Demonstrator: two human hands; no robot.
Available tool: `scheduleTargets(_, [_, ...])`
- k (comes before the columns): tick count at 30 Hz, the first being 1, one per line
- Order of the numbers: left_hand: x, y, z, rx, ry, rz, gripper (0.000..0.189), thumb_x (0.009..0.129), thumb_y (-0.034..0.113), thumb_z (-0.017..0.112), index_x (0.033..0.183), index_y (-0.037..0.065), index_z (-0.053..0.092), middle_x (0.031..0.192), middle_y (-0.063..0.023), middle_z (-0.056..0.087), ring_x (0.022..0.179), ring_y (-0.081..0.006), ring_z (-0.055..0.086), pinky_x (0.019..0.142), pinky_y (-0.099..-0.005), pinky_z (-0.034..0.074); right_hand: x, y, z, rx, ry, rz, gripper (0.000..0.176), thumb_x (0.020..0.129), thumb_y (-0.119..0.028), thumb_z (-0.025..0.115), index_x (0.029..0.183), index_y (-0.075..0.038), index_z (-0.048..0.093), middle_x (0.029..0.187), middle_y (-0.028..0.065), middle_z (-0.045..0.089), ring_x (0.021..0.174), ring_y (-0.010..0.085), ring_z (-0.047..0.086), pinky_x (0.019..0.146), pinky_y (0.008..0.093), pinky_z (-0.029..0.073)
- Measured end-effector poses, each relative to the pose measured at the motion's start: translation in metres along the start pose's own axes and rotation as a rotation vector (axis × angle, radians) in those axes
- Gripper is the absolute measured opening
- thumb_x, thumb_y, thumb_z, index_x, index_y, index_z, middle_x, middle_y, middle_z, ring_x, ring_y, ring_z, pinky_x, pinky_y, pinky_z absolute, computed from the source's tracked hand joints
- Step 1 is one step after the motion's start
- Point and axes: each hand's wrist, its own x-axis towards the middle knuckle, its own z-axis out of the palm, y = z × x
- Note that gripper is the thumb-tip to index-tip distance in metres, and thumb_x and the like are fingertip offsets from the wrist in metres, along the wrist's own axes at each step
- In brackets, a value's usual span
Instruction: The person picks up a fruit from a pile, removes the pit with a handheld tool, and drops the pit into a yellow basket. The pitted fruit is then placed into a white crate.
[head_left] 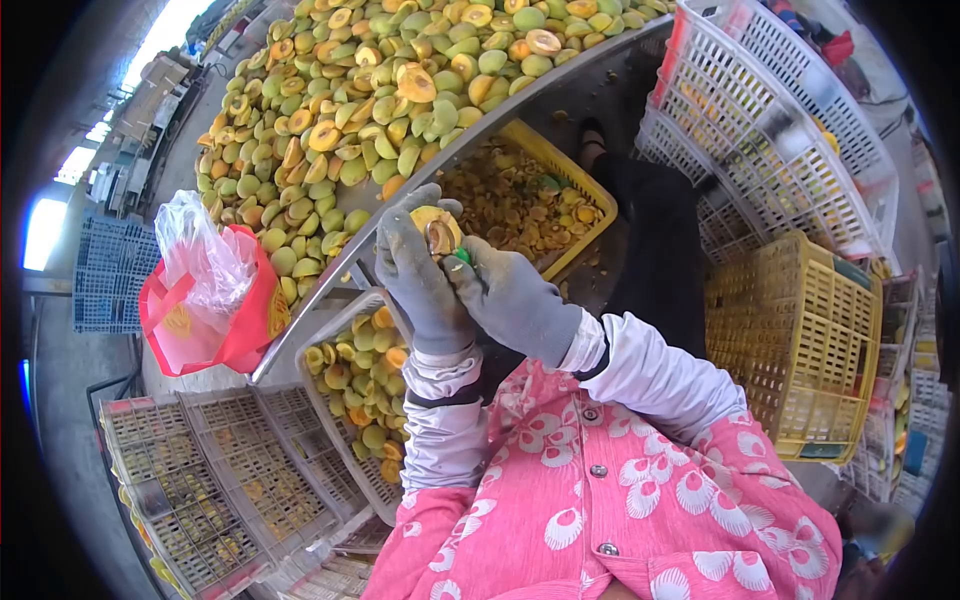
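Note:
In grey work gloves, my two hands meet in front of my chest. My left hand (415, 270) is closed around a stone fruit half (438, 228), yellow-fleshed with a dark brown hollow or pit at its middle. My right hand (515, 300) is closed on a small green-handled tool (461, 255), pressed up to the fruit's cut side. Its working end is hidden by the fruit and the fingers. Just beyond my hands is the metal table (335, 262), heaped with halved green and orange stone fruit (400, 120).
Below my hands stands a yellow crate (590, 188) of brown pits and scraps. A crate of halved fruit (360, 380) sits by my left forearm. A red bag (215, 310) rests at the table corner. White crates (770, 120) and a yellow crate (790, 345) stand right.

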Motion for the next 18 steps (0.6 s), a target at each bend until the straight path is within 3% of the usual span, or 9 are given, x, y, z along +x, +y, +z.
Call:
scheduleTargets(3, [0.002,0.004,-0.006,0.196,-0.123,0.074,0.048,0.105,0.038,0.040,0.106,-0.003,0.064,0.088,-0.0113,0.067,0.077,-0.0137,0.062,0.071,-0.0260,0.049,-0.003,-0.007,-0.004,0.137,0.010,-0.072,0.038,0.100,-0.036,0.050,0.113,-0.002,0.058,0.081,0.0234,0.067,0.071,0.0405,0.066,0.065,0.0445,0.052])
scheduleTargets(5, [0.004,0.003,-0.011,0.360,-0.223,0.139,0.046,0.105,0.036,0.041,0.104,-0.003,0.065,0.088,-0.0117,0.067,0.076,-0.0137,0.062,0.069,-0.0262,0.049,-0.009,-0.022,-0.018,0.327,-0.241,0.429,0.044,0.101,-0.044,0.046,0.107,-0.003,0.059,0.072,0.0111,0.064,0.056,0.0244,0.062,0.055,0.0378,0.051])
scheduleTargets(7, [0.005,-0.002,-0.015,0.131,-0.271,-0.189,0.046,0.104,0.036,0.043,0.100,-0.004,0.066,0.084,-0.0112,0.068,0.070,-0.0126,0.062,0.065,-0.0259,0.049,-0.007,-0.021,-0.023,0.424,-0.329,0.523,0.046,0.101,-0.049,0.044,0.101,-0.005,0.058,0.068,0.0046,0.057,0.053,0.0167,0.055,0.050,0.0331,0.046])
scheduleTargets(8, [0.007,0.001,-0.014,0.132,-0.270,-0.192,0.046,0.104,0.036,0.043,0.100,-0.004,0.066,0.084,-0.0112,0.068,0.070,-0.0126,0.062,0.065,-0.0259,0.049,-0.006,-0.020,-0.026,0.521,-0.414,0.613,0.049,0.101,-0.053,0.043,0.096,-0.006,0.057,0.064,-0.0020,0.051,0.049,0.0089,0.048,0.045,0.0284,0.042])
scheduleTargets(10, [0.013,0.008,-0.009,0.202,-0.221,-0.425,0.051,0.102,0.038,0.042,0.095,-0.005,0.068,0.079,-0.0106,0.067,0.070,-0.0146,0.062,0.063,-0.0273,0.049,-0.006,-0.016,-0.029,0.707,-0.489,0.691,0.047,0.101,-0.055,0.041,0.090,-0.011,0.053,0.061,-0.0052,0.043,0.046,0.0068,0.039,0.040,0.0246,0.035])
scheduleTargets(13, [0.014,-0.016,-0.011,0.423,-0.205,-0.169,0.050,0.101,0.039,0.045,0.092,-0.004,0.069,0.082,-0.0110,0.068,0.068,-0.0140,0.062,0.062,-0.0264,0.048,-0.003,0.002,-0.029,1.011,-0.634,0.811,0.046,0.100,-0.059,0.039,0.084,-0.016,0.046,0.058,-0.0093,0.033,0.044,0.0040,0.028,0.035,0.0197,0.027])
scheduleTargets(15, [0.013,-0.021,-0.013,0.365,-0.253,-0.103,0.050,0.101,0.041,0.046,0.096,-0.003,0.068,0.082,-0.0102,0.067,0.068,-0.0129,0.060,0.062,-0.0245,0.047,-0.001,0.010,-0.028,1.132,-0.701,0.854,0.046,0.100,-0.061,0.040,0.084,-0.017,0.045,0.058,-0.0102,0.030,0.044,0.0032,0.026,0.035,0.0187,0.024])
scheduleTargets(17, [0.008,-0.023,-0.014,-0.313,-0.356,-0.503,0.056,0.100,0.052,0.047,0.103,0.000,0.067,0.081,-0.0084,0.066,0.068,-0.0110,0.058,0.059,-0.0218,0.044,0.000,0.013,-0.028,1.309,-0.826,0.742,0.047,0.099,-0.062,0.040,0.085,-0.018,0.046,0.059,-0.0098,0.030,0.044,0.0036,0.026,0.035,0.0188,0.025])
scheduleTargets(18, [0.010,-0.029,-0.015,-0.246,-0.397,-0.434,0.064,0.099,0.060,0.043,0.109,0.000,0.064,0.085,-0.0084,0.066,0.074,-0.0115,0.058,0.061,-0.0227,0.045,0.001,0.018,-0.029,1.312,-0.826,0.744,0.047,0.099,-0.062,0.040,0.085,-0.018,0.046,0.059,-0.0098,0.030,0.044,0.0036,0.026,0.035,0.0188,0.025])
